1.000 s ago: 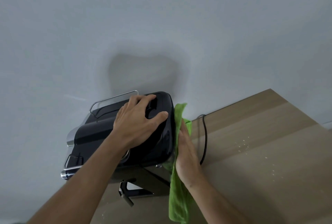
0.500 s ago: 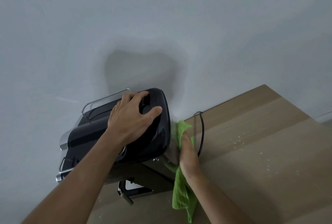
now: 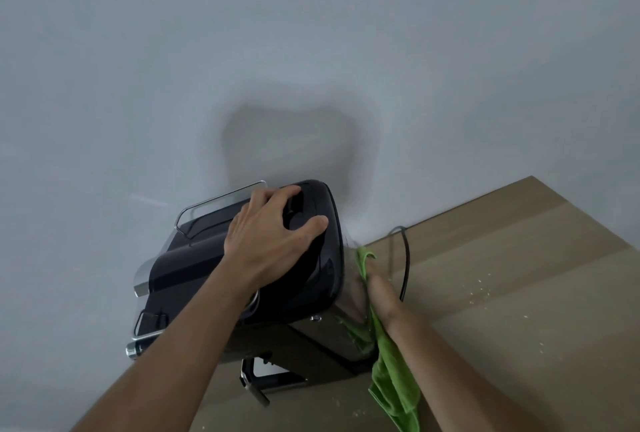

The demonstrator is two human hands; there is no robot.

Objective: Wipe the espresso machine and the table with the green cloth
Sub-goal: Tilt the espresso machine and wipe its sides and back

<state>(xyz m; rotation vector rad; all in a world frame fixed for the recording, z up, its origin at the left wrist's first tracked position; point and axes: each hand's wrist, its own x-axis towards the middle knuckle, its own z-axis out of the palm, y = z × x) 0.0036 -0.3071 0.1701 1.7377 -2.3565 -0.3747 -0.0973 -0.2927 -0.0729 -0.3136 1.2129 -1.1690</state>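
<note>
The black and chrome espresso machine (image 3: 194, 268) stands at the left end of the wooden table (image 3: 519, 293), against the wall. My left hand (image 3: 273, 237) lies on the machine's black top, fingers curled over its back edge and thumb spread. My right hand (image 3: 384, 300) presses the green cloth (image 3: 394, 379) flat against the machine's shiny right side with straight fingers. One end of the cloth sticks up past my fingertips; the rest hangs down below my wrist.
A black power cable (image 3: 405, 268) loops on the table just right of my right hand. Pale crumbs (image 3: 485, 289) are scattered over the tabletop further right. A plain grey wall fills the upper view.
My right hand has slid the cloth down the machine's right side, from near the top edge to lower on the chrome panel. My left hand has stayed on top.
</note>
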